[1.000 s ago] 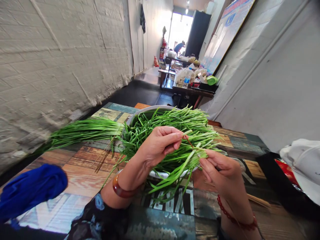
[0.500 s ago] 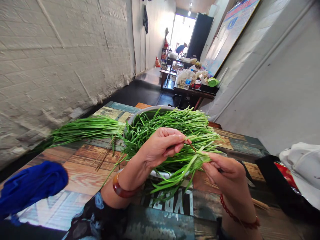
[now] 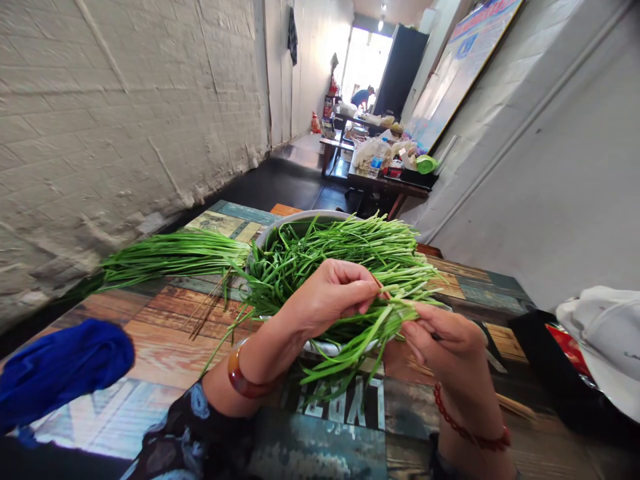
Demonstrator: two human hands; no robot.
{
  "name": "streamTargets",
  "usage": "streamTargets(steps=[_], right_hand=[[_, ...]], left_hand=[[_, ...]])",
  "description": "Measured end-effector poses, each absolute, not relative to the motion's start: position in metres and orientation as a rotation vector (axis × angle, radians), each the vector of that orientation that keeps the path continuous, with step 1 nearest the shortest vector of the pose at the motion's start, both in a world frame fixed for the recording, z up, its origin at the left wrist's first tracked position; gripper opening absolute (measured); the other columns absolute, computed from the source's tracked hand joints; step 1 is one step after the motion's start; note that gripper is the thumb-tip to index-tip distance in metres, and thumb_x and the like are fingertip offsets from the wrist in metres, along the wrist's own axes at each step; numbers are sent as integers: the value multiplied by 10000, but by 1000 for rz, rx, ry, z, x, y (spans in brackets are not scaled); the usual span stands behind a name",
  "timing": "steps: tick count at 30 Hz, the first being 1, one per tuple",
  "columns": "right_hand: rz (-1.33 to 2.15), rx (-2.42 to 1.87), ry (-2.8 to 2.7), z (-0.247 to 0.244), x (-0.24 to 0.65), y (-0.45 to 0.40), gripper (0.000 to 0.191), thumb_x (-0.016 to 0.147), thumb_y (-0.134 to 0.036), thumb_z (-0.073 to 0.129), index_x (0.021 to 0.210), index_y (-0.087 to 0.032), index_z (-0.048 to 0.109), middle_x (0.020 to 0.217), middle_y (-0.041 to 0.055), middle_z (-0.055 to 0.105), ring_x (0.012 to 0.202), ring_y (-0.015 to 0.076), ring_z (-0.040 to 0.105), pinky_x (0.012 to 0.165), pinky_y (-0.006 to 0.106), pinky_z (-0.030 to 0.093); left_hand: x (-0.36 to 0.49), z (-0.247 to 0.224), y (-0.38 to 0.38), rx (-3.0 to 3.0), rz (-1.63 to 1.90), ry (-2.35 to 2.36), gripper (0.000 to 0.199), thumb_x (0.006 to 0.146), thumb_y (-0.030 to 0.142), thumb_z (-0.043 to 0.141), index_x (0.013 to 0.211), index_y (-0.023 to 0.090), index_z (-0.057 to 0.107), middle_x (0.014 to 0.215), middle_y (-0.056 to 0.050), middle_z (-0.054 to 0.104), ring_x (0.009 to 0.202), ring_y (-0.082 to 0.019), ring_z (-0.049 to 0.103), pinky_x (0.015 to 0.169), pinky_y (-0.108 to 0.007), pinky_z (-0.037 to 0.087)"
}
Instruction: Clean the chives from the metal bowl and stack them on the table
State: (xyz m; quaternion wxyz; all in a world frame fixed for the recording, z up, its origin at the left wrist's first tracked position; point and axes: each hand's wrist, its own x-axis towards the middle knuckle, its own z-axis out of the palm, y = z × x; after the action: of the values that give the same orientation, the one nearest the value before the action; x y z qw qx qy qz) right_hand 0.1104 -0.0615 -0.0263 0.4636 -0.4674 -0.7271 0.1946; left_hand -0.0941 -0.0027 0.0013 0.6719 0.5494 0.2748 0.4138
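Note:
My left hand (image 3: 335, 293) is closed in a pinch on a thin brown skewer (image 3: 381, 288), of which only a short length shows. The skewer's far end meets a small folded bunch of garlic chives (image 3: 357, 357) that my right hand (image 3: 445, 337) grips between thumb and fingers. The bunch's green leaves hang down toward the table, over the rim of a big round metal basin (image 3: 273, 230). Loose garlic chives (image 3: 320, 250) fill that basin, with their pale stalk ends pointing right. Both hands are close together above its near right side.
Another pile of chives (image 3: 175, 257) lies left of the basin, with several thin sticks (image 3: 207, 307) beside it. A blue cloth (image 3: 67, 367) is at the table's left edge. On the right are wooden skewers (image 3: 505, 341) and a white cap (image 3: 605, 333). A person (image 3: 363, 98) bends far back.
My left hand has shifted slightly right and down, closer to the bunch and my right hand. Less of the skewer shows between them. The right hand has moved slightly left.

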Motion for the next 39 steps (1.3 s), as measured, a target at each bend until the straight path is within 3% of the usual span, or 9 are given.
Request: streamTargets(steps=[5,11,15,18,24,29,39], right_hand=[[821,-1116,-1642,-29,107,-60,213,902,-194,626,1039,-197,789,462,-67,539,360,68,438,375,170,335],[930,-1128,-1513,-26,102,-57,215,854,-211,671,1037,-175,777,473,-63,548,367,71,450,373,165,345],[814,-1163,-1652,-21,105,-59,85,822,-161,672,793,-182,749,523,-44,605,419,75,506,413,166,378],[691,-1189,-1745,-17,107,-63,181,858,-146,640,694,-190,704,515,-49,596,443,69,510,445,163,383],[680,-1211,-1713,-19,109,-71,224,926,-227,624,713,-185,680,491,-55,571,415,63,464,419,169,344],[650,-1169,-1694,-2,106,-80,250,940,-275,610,721,-181,687,494,-46,575,413,70,464,411,178,344],[362,-1057,-1709,58,97,-135,251,929,-345,638,742,-201,724,524,-33,586,450,95,501,474,223,412]], left_hand=[[-94,7,-8,1415,1098,674,192,785,260,721,901,116,770,660,9,607,528,-60,478,490,-189,355],[-90,-3,-3,1215,1085,545,181,727,271,821,732,115,728,813,-39,701,594,-69,523,519,-187,419],[-88,-9,-2,1186,1100,534,163,729,256,828,726,123,732,834,-39,710,610,-69,531,533,-187,421],[-87,-10,-2,1240,1108,541,143,757,261,811,735,136,744,833,-38,710,616,-73,526,548,-199,415],[-85,-11,-3,1431,1222,488,163,809,273,773,712,144,749,833,-46,696,802,-134,606,769,-258,466],[-87,9,-20,1535,1131,557,247,833,337,736,700,132,707,770,-42,678,730,-133,571,707,-264,440],[-96,93,-92,1740,1213,590,274,820,363,732,674,141,667,670,-8,595,610,-103,486,565,-234,392]])
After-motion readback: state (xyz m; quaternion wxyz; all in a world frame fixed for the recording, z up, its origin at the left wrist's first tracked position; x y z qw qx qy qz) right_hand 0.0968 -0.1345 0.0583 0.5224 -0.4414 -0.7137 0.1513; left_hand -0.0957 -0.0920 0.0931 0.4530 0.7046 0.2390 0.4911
